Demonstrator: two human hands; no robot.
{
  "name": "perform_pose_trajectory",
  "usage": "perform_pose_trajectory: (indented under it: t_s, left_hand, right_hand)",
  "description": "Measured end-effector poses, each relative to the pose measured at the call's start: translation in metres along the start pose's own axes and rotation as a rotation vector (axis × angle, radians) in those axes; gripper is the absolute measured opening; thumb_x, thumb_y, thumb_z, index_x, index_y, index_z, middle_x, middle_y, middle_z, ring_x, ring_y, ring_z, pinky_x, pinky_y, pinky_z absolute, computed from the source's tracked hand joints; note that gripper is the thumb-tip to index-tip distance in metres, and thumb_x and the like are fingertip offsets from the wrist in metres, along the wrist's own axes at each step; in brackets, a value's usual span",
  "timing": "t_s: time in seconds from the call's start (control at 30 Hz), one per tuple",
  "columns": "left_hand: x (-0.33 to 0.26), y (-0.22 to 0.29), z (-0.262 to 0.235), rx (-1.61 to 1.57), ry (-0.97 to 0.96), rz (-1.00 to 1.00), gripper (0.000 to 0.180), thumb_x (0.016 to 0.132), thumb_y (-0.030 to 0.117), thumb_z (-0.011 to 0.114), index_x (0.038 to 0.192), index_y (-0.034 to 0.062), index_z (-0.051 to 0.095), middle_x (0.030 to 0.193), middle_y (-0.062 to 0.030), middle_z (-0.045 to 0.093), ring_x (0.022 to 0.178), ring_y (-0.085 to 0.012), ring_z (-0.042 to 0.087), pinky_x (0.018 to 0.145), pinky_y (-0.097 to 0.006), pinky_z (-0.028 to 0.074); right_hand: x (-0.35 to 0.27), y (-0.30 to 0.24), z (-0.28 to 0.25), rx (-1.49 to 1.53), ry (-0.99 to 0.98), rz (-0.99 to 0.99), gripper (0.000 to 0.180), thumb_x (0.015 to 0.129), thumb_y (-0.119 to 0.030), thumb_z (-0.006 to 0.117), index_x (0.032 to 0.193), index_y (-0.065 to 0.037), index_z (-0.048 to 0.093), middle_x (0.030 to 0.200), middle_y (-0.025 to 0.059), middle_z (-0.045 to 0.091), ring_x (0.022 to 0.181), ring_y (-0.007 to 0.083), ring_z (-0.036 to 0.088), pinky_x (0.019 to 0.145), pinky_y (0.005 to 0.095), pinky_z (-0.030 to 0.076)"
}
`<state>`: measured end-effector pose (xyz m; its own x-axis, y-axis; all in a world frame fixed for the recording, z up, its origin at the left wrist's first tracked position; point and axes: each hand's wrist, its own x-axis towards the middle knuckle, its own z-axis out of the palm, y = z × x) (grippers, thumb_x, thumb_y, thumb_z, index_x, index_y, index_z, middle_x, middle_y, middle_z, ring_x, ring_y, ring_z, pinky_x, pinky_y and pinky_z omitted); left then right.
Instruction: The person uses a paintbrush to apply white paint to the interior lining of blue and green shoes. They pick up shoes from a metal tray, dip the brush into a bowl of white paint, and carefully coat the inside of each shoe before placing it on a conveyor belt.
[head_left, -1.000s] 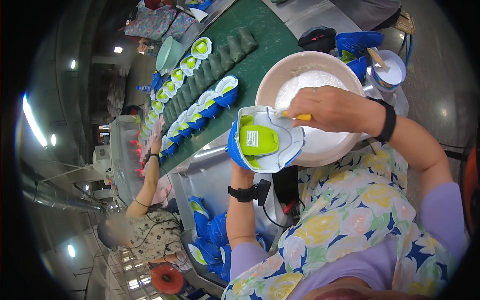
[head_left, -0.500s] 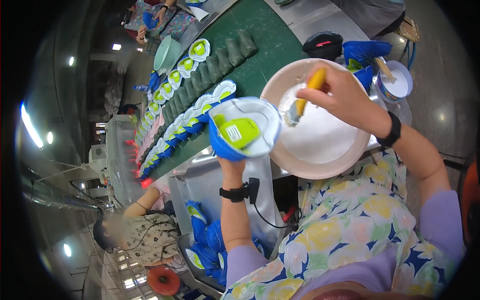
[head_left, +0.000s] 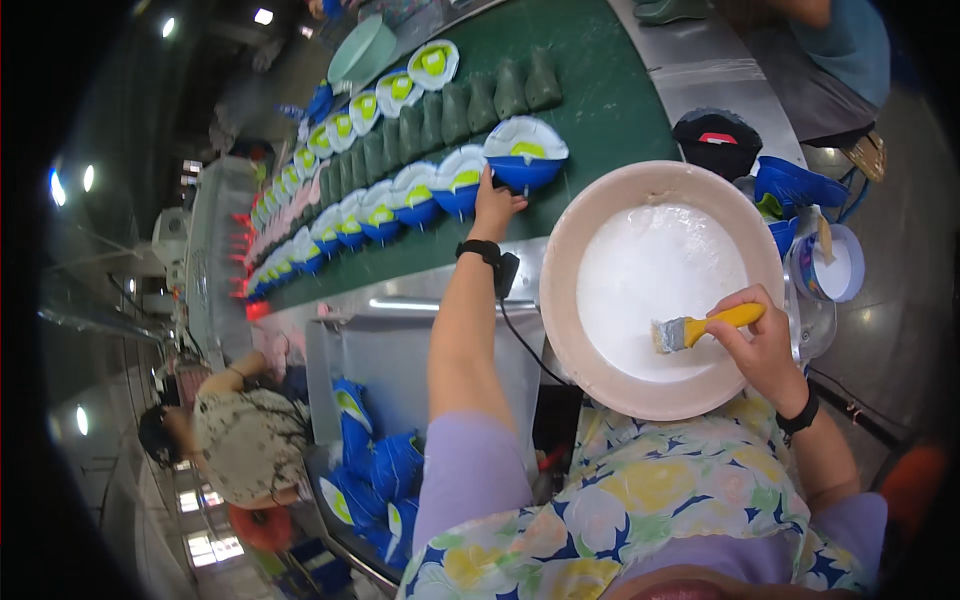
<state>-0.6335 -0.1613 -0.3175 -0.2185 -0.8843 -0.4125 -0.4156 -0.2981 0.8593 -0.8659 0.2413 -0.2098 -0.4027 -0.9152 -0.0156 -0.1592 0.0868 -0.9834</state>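
My left hand [head_left: 495, 205] reaches out to the green conveyor belt [head_left: 600, 80] and its fingers touch a blue shoe sole with a white and yellow-green inside [head_left: 524, 155], the last one in a long row of such soles [head_left: 380, 205]. My right hand [head_left: 765, 345] grips a yellow-handled brush [head_left: 700, 328]. The brush bristles rest in white glue inside a large cream bowl [head_left: 570, 270] in front of me.
A second row of soles and dark green lasts [head_left: 480, 100] runs along the belt's far side. A black pot [head_left: 718, 140], blue soles [head_left: 795, 185] and a small white tub [head_left: 835, 265] stand right of the bowl. Another person [head_left: 235, 440] sits at lower left beside a pile of blue soles [head_left: 375, 470].
My left hand carried the blue sole away from the bowl and set it at the end of the row on the belt. My right hand lowered the brush into the glue.
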Motion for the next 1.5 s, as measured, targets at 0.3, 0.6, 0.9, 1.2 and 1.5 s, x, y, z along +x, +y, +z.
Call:
perform_pose_trajectory:
  t_s: [0.3, 0.6, 0.9, 1.2, 1.5]
  left_hand:
    - [-0.259, -0.019, -0.2, 0.597, 0.606, 0.393, 0.068, 0.088, 0.007, 0.062, 0.147, 0.001, 0.028, 0.132, -0.0212, 0.048, 0.107, -0.0241, 0.055, 0.093, -0.036, 0.046]
    - [-0.579, -0.218, -0.353, 0.24, 1.208, -0.878, 0.089, 0.084, 0.061, 0.064, 0.136, -0.0089, 0.046, 0.133, -0.0259, 0.052, 0.122, -0.0335, 0.051, 0.104, -0.04, 0.039]
    - [-0.49, -0.228, -0.31, 0.835, 0.665, -0.838, 0.073, 0.076, 0.059, 0.065, 0.108, -0.0067, 0.067, 0.113, -0.0286, 0.066, 0.111, -0.0436, 0.061, 0.098, -0.046, 0.044]
    - [-0.414, -0.169, -0.233, 1.346, 0.311, -0.456, 0.034, 0.076, 0.029, 0.06, 0.095, 0.002, 0.068, 0.099, -0.0243, 0.069, 0.096, -0.0399, 0.066, 0.084, -0.05, 0.052]
    - [-0.372, -0.113, -0.272, 0.928, 0.636, -0.167, 0.027, 0.076, 0.027, 0.066, 0.088, 0.0035, 0.062, 0.087, -0.0204, 0.067, 0.081, -0.0362, 0.065, 0.072, -0.042, 0.052]
  right_hand:
    - [-0.002, 0.012, 0.001, 0.005, 0.02, -0.161, 0.027, 0.082, -0.004, 0.075, 0.101, -0.004, 0.055, 0.093, 0.0119, 0.069, 0.084, 0.0208, 0.068, 0.075, 0.0294, 0.052]
    - [-0.005, 0.021, 0.001, 0.064, 0.001, -0.19, 0.023, 0.083, -0.002, 0.072, 0.099, -0.003, 0.056, 0.092, 0.0103, 0.067, 0.083, 0.0199, 0.066, 0.076, 0.0292, 0.051]
    - [-0.006, 0.019, -0.001, 0.008, 0.051, -0.189, 0.017, 0.085, -0.004, 0.071, 0.096, -0.003, 0.059, 0.09, 0.0088, 0.065, 0.081, 0.0203, 0.065, 0.074, 0.0287, 0.049]
    - [-0.007, 0.03, 0.003, 0.105, 0.02, -0.127, 0.013, 0.088, -0.001, 0.065, 0.098, -0.001, 0.057, 0.093, 0.0072, 0.061, 0.083, 0.0148, 0.061, 0.076, 0.0268, 0.048]
    - [-0.008, 0.033, 0.003, 0.119, -0.012, -0.169, 0.011, 0.09, -0.002, 0.064, 0.099, 0.0, 0.057, 0.097, 0.0077, 0.059, 0.086, 0.0145, 0.06, 0.077, 0.0263, 0.048]
